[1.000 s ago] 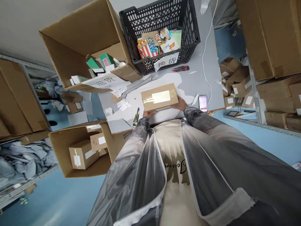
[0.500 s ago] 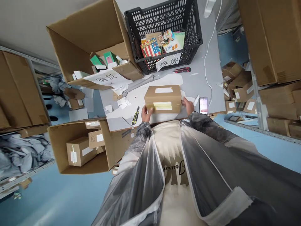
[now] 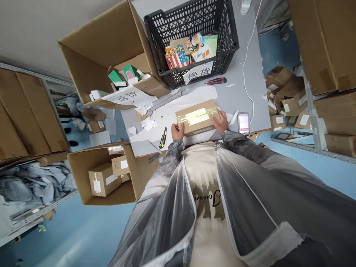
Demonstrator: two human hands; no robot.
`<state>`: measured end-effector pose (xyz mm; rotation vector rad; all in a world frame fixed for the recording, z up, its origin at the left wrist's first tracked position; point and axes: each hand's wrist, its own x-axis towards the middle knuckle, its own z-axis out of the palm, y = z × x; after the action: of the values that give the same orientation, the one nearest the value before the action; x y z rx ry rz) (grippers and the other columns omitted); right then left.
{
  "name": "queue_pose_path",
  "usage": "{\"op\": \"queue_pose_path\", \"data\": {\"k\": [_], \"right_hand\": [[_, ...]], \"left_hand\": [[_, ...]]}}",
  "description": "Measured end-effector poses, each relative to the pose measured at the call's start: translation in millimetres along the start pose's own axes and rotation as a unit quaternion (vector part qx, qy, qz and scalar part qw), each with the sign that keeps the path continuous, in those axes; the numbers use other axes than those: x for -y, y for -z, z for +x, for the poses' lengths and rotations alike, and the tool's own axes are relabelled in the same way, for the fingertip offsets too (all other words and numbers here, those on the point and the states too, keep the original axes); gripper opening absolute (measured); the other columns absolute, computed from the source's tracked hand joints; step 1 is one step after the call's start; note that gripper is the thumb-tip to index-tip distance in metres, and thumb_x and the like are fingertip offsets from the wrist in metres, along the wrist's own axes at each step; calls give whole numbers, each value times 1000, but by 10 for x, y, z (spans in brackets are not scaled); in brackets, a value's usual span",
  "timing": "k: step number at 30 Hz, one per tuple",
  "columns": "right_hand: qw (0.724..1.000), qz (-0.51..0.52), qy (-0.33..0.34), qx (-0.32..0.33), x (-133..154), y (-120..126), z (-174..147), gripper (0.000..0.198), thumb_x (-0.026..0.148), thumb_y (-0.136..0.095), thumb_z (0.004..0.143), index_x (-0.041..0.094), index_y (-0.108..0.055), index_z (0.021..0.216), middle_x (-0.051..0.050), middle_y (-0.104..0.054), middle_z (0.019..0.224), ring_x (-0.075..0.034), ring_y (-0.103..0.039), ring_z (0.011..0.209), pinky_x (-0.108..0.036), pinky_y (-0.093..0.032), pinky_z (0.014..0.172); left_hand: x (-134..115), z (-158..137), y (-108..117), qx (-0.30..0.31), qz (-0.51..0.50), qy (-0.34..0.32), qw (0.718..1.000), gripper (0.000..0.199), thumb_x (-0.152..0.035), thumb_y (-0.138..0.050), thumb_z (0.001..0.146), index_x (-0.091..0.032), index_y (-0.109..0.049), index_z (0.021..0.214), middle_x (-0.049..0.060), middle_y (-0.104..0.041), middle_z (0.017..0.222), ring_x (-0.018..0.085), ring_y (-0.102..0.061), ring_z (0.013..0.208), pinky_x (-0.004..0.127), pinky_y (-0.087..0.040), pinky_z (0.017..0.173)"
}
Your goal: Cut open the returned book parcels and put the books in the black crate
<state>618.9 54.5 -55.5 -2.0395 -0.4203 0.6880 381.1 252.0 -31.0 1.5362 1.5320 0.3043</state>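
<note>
A taped cardboard box (image 3: 191, 129) is gripped between my two hands over the table, close to my body. A shiny strip of tape and a pale yellowish label lie on the face turned up. My left hand (image 3: 178, 131) is closed on its left end, thumb on the near edge. At the right end my right hand (image 3: 221, 121) holds the corner, thumb on the upper face. A yellow and black box cutter (image 3: 163, 138) lies left of my left hand. To the right of my right hand is a phone (image 3: 243, 123) with a lit screen.
A black plastic crate (image 3: 191, 22) with books stands at the back of the table (image 3: 250, 92), beside a large open carton (image 3: 102, 40). A red and black cutter (image 3: 216, 81) lies before the crate. Another open carton (image 3: 139, 174) holding boxes sits lower left. A white cable (image 3: 244, 70) crosses the right side.
My hands have turned the box, so the labelled, taped side now faces up and its right end sits higher. My right thumb has moved onto the upper face.
</note>
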Motion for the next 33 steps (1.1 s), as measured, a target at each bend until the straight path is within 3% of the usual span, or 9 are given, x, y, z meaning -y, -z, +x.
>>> {"op": "queue_pose_path", "data": {"k": [4,9,14,16,18,20,24,29,33], "right_hand": [[999,15,36,34,-162,-12,-161,80,73,-69,114,18,-69,173,-24,-67,176,-40,-58,171,-55,-41,153],[998,10,22,62,-300,4,-243,83,69,-70,116,15,-62,179,-26,-63,183,-39,-55,177,-51,-39,153],[997,19,19,73,-421,30,-139,103,91,-68,110,19,-62,184,-24,-59,187,-41,-51,183,-55,-35,158],[996,31,25,80,-460,51,-107,110,97,-72,104,22,-64,184,-22,-60,186,-42,-51,183,-57,-34,159],[996,34,24,81,-469,76,-97,115,100,-75,101,22,-63,185,-21,-61,187,-42,-51,184,-57,-34,158],[996,38,10,76,-429,99,-114,116,98,-79,99,23,-63,186,-20,-62,188,-41,-51,184,-57,-36,157],[995,62,-47,64,-227,139,-195,108,90,-85,101,21,-69,182,-20,-75,176,-40,-68,171,-59,-52,148],[997,41,-57,11,-26,158,-254,75,78,-92,100,19,-89,147,-19,-88,153,-44,-83,147,-60,-63,139],[996,22,-80,-27,15,80,-308,60,70,-87,103,22,-88,139,-14,-91,146,-40,-86,139,-60,-64,137]], "left_hand": [[121,-116,10,21,2,33,999,40,-48,-91,107,-27,-57,104,-1,-66,100,16,-63,86,28,-57,86],[280,-193,-8,55,-19,69,996,55,-74,-87,108,-26,-67,125,1,-69,105,18,-70,91,27,-64,79],[427,160,202,77,-21,109,991,68,-80,-48,126,-21,-80,129,13,-79,115,24,-78,102,32,-69,82],[543,330,383,34,41,149,987,67,-69,-39,131,-17,-81,135,19,-80,126,29,-80,113,37,-69,88],[696,432,575,-38,177,165,970,54,-60,-54,127,-14,-77,144,26,-77,143,37,-76,133,45,-67,102],[873,440,752,-80,311,168,932,60,-62,-73,118,-11,-72,151,33,-70,158,48,-66,151,56,-60,118],[1220,274,1026,-16,389,128,912,78,-63,-92,103,-13,-62,155,34,-64,166,50,-61,153,55,-56,116],[1509,95,1217,12,371,39,928,61,-55,-78,110,-18,-59,154,27,-68,152,45,-68,140,44,-56,94],[1596,61,1321,14,325,-3,946,52,-58,-69,116,-18,-64,148,25,-71,145,42,-73,131,45,-60,95]]}}
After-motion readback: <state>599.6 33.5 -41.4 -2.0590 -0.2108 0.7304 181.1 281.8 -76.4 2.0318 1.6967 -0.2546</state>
